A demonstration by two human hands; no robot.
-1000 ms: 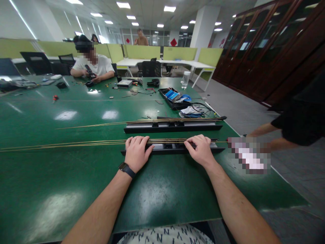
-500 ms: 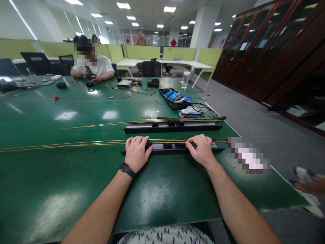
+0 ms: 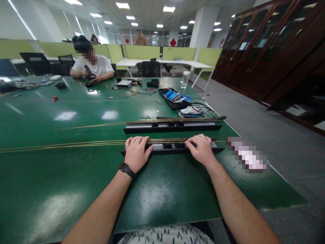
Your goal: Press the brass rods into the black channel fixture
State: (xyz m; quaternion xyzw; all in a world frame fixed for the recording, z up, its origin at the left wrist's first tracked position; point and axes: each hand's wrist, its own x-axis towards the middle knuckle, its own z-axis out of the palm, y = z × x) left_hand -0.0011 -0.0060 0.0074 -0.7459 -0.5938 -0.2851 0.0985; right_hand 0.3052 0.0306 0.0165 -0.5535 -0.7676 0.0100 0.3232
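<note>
In the head view a long black metal rail (image 3: 169, 151) lies crosswise in front of me. Several thin brass-coloured rods (image 3: 88, 143) run along its top and stretch far to the left over the green table. My left hand (image 3: 136, 152) is laid over the rail's left part, fingers curled across the rods and thumb at the near side. Near the right end, my right hand (image 3: 202, 149) pinches at the rods with thumb and fingertips; its other fingers are bent over the rail. The palms hide what lies beneath them.
Parallel behind lies a second black rail (image 3: 175, 128) with rods on it. A black tray (image 3: 175, 105) holds blue items, with gloves (image 3: 191, 111) beside it. A pixelated object (image 3: 247, 155) lies at the right table edge. Across the green table (image 3: 83, 176) sits a person (image 3: 92, 64) holding a dark tool.
My hands, the rail and the rods look the same. A foot seen at the right edge has gone out of view.
</note>
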